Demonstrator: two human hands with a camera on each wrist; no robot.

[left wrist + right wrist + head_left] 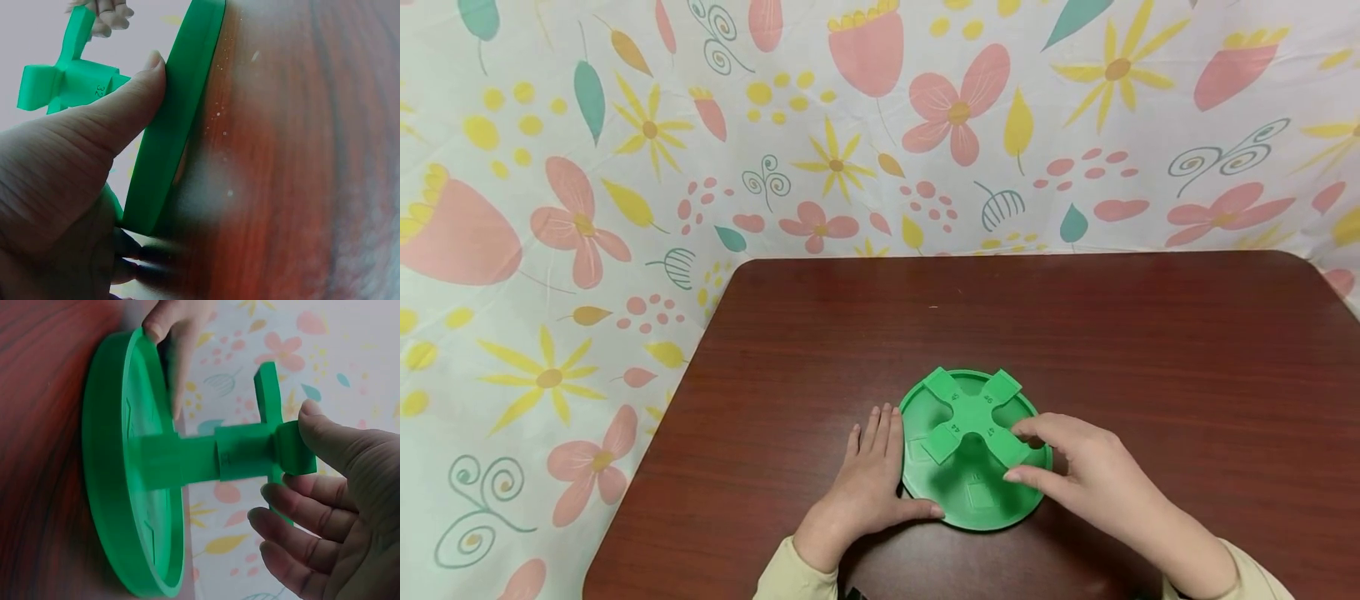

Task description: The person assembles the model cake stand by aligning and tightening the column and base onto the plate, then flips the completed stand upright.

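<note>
A green round base (977,508) with a raised rim stands on the table. A thick post (200,459) rises from its middle and carries a green four-armed cross piece (972,414) with small numbers on its arms. My left hand (867,487) rests against the base's left side, fingers straight, its thumb touching the near rim. With thumb and index finger, my right hand (1093,467) pinches the end of the cross piece's near right arm. The other right fingers hang loosely beneath that arm in the right wrist view.
The dark reddish-brown wooden table (790,358) has rounded far corners. A white cloth (685,192) with printed flowers and leaves hangs behind it and along its left side. Square outlines mark the base's floor.
</note>
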